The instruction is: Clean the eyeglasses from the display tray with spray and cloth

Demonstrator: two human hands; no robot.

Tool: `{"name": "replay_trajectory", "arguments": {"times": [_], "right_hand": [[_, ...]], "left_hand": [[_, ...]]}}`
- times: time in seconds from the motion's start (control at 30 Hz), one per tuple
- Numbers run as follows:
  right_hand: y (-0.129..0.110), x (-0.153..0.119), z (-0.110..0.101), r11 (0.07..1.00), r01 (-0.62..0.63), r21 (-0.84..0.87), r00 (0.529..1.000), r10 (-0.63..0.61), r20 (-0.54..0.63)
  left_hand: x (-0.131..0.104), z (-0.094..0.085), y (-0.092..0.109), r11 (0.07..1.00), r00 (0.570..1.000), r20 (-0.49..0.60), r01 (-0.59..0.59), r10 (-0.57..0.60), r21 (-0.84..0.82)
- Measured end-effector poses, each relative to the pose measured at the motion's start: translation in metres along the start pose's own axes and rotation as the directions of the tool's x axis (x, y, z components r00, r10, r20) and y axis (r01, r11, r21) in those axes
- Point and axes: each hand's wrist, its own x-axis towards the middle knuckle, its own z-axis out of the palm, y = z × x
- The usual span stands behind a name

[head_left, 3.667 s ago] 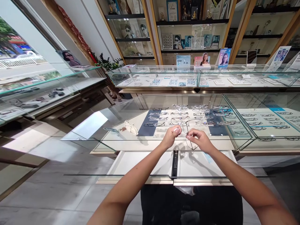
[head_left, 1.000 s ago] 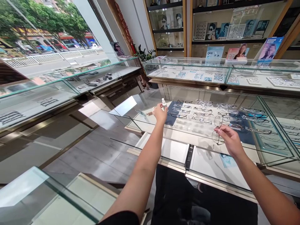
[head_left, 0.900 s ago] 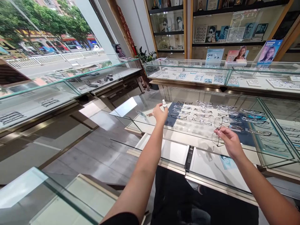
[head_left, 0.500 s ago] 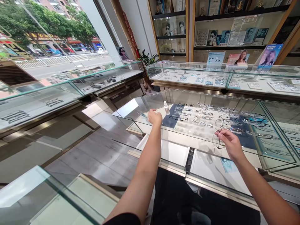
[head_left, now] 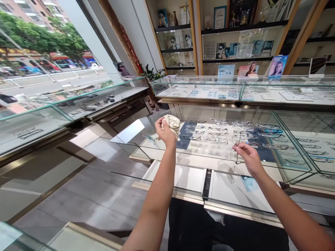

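Observation:
A crumpled cream cloth (head_left: 173, 122) is held in my left hand (head_left: 165, 132), raised over the left part of the glass display case (head_left: 199, 153). My right hand (head_left: 247, 157) pinches a thin dark-framed pair of glasses (head_left: 236, 158) above the case, with its lenses standing one above the other. Beneath the glass, rows of eyeglasses (head_left: 217, 134) lie on white and dark blue panels. The white bottle is not visible; the cloth and my left hand cover that area.
Two white drawers (head_left: 230, 190) stand open below the case, close to my body. Another glass counter (head_left: 199, 94) runs behind it, with small signs (head_left: 225, 72) on top. More glass counters (head_left: 75, 111) stand along the window at left.
The cream cloth now shows, lifted in my left hand. The bottle has gone from sight. My right hand still has the glasses. The view has turned somewhat to the right.

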Motion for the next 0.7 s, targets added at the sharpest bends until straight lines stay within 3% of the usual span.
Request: {"name": "replay_trajectory", "arguments": {"times": [0.07, 0.13, 0.27, 0.37, 0.47, 0.57, 0.7], "right_hand": [[-0.001, 0.0, 0.001, 0.999, -0.013, 0.031, 1.0, 0.013, -0.007], [-0.002, 0.0, 0.002, 0.996, -0.039, 0.079, 0.999, 0.04, -0.013], [-0.005, -0.001, 0.004, 0.987, -0.073, 0.143, 0.997, 0.077, -0.021], [-0.006, -0.002, 0.007, 0.986, -0.078, 0.15, 0.997, 0.077, 0.013], [-0.005, -0.002, 0.01, 0.986, -0.084, 0.141, 0.994, 0.072, 0.088], [-0.001, -0.003, 0.014, 0.989, -0.088, 0.122, 0.989, 0.072, 0.132], [0.003, -0.004, 0.014, 0.989, -0.092, 0.111, 0.985, 0.075, 0.153]], "left_hand": [[-0.016, 0.007, 0.007, 0.956, 0.962, 0.239, 0.185, -0.129, -0.229], [-0.035, 0.013, 0.014, 0.852, 0.833, 0.505, 0.42, -0.225, -0.314], [-0.077, 0.021, 0.027, 0.744, 0.57, 0.777, 0.635, -0.268, -0.21], [-0.102, 0.022, 0.036, 0.678, 0.381, 0.885, 0.727, -0.268, -0.108], [-0.116, 0.02, 0.042, 0.636, 0.252, 0.934, 0.771, -0.254, -0.035], [-0.121, 0.018, 0.045, 0.618, 0.169, 0.955, 0.786, -0.243, 0.018], [-0.121, 0.017, 0.042, 0.619, 0.104, 0.964, 0.782, -0.246, 0.074]]}}
